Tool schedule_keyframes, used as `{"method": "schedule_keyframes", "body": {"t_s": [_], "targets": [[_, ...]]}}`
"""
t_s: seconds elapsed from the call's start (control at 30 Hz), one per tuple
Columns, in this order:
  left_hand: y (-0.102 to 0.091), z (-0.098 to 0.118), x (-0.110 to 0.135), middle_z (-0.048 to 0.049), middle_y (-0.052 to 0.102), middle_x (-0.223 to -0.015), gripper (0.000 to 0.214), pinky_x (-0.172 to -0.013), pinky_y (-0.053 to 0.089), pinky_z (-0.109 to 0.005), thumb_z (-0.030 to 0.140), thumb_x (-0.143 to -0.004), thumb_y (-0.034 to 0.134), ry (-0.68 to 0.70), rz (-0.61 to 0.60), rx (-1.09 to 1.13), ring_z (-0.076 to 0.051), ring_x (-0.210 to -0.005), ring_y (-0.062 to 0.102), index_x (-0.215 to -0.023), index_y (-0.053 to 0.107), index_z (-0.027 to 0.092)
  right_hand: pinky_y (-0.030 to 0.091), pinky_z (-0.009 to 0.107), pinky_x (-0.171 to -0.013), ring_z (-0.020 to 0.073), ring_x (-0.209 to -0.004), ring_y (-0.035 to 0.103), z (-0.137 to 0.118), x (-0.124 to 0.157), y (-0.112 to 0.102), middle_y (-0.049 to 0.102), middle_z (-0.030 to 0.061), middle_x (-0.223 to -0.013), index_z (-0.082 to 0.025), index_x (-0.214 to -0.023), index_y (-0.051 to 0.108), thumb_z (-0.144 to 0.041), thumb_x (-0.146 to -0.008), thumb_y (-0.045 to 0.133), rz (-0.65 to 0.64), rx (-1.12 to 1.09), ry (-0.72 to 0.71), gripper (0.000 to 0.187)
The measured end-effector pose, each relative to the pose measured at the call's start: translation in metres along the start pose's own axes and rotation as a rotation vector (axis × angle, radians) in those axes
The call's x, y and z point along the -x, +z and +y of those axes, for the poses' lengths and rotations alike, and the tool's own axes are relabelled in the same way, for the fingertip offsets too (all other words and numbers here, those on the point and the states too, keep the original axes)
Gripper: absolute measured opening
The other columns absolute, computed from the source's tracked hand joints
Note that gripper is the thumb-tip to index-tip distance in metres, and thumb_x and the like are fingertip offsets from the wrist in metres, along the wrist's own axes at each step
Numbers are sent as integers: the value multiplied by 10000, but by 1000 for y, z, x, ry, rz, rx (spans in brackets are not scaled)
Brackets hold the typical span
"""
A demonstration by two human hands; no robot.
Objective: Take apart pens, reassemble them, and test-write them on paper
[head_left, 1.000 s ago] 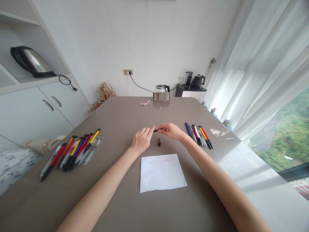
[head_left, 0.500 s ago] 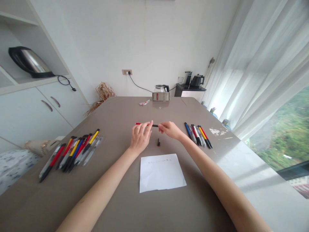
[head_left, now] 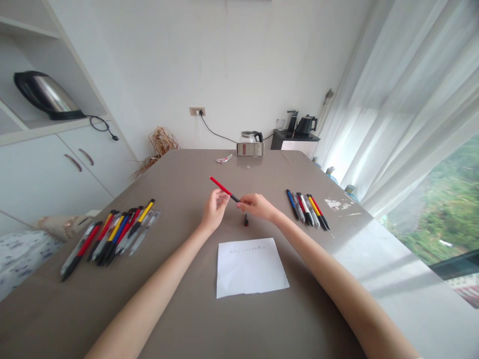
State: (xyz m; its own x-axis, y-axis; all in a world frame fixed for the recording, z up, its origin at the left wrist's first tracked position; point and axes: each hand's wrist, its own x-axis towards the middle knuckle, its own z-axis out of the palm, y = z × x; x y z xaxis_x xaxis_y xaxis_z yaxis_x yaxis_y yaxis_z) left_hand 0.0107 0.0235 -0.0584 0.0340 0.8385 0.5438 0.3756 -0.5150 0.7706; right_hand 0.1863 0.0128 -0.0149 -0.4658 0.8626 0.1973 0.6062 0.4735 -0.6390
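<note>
My left hand (head_left: 214,210) and my right hand (head_left: 256,206) both pinch a red pen with a black grip (head_left: 223,188) above the middle of the brown table (head_left: 179,169). The pen tilts up to the left, its red end free in the air. A small black and red pen cap (head_left: 246,220) lies on the table just below my right hand. A white sheet of paper (head_left: 250,266) with a line of small marks lies nearer to me.
A row of several pens (head_left: 112,234) lies at the left, another row of several pens (head_left: 307,208) at the right. A glass kettle on a base (head_left: 250,143) and a wrapper (head_left: 223,158) sit at the far edge. Cabinets stand left, curtains right.
The red pen came out into view between my hands and tilted up to the left. My left hand turned and closed on it. My right hand shifted slightly left.
</note>
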Motion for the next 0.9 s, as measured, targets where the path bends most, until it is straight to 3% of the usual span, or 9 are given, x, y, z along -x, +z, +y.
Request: {"method": "schedule_keyframes", "body": {"t_s": [0.1, 0.2, 0.3, 0.4, 0.6, 0.77, 0.9], "targets": [[3, 4, 0, -88, 610, -935, 234, -789, 450, -324, 376, -811, 433, -22, 27, 86, -163, -887, 586, -942, 412, 183, 284, 200, -523, 89, -560, 436, 0, -1, 2, 541, -10, -610, -160, -690, 598, -438, -762, 459, -30, 88, -9, 320], [2, 11, 2, -77, 614, -909, 179, -792, 448, -317, 337, -836, 397, 46, 47, 72, -152, -874, 586, -937, 392, 189, 290, 212, -528, 123, -634, 497, 0, -1, 3, 602, 20, -733, -195, -819, 611, -505, -721, 499, -45, 204, 81, 343], [-1, 14, 4, -75, 598, -943, 146, -806, 436, -315, 281, -868, 320, 135, 109, -56, -142, -886, 568, -962, 390, 194, 309, 233, -533, 172, -707, 539, 1, -1, 4, 623, 54, -830, -220, -956, 571, -588, -664, 514, -67, 337, 204, 473], [-2, 12, 6, -77, 576, -980, 177, -857, 403, -337, 225, -870, 288, 258, 108, -246, -150, -940, 533, -974, 427, 191, 321, 246, -513, 199, -703, 555, 2, 1, 5, 627, 72, -820, -206, -925, 565, -626, -584, 557, -144, 396, 244, 542], [-1, 10, 10, -67, 559, -984, 251, -941, 289, -426, 141, -836, 282, 429, 28, -569, -172, -951, 499, -1042, 416, 194, 324, 228, -459, 132, -476, 525, 4, 2, 4, 613, 14, -582, -191, -922, 584, -292, -605, 621, -320, 283, 244, 335], [-2, 19, 12, -89, 548, -945, 253, -848, 316, -399, 217, -845, 296, 384, -7, -735, -215, -907, 472, -1037, 456, 177, 334, 228, -490, 157, -604, 552, 1, 0, -2, 640, 40, -683, -194, -814, 635, -222, -597, 589, -126, 358, 186, 224], [-2, 25, 13, -91, 545, -879, 275, -782, 308, -391, 329, -846, 312, 319, -25, -851, -231, -836, 458, -967, 517, 190, 370, 224, -503, 119, -523, 531, -1, 1, -13, 625, 28, -633, -177, -801, 662, -213, -689, 494, -52, 194, 168, 205]]}}
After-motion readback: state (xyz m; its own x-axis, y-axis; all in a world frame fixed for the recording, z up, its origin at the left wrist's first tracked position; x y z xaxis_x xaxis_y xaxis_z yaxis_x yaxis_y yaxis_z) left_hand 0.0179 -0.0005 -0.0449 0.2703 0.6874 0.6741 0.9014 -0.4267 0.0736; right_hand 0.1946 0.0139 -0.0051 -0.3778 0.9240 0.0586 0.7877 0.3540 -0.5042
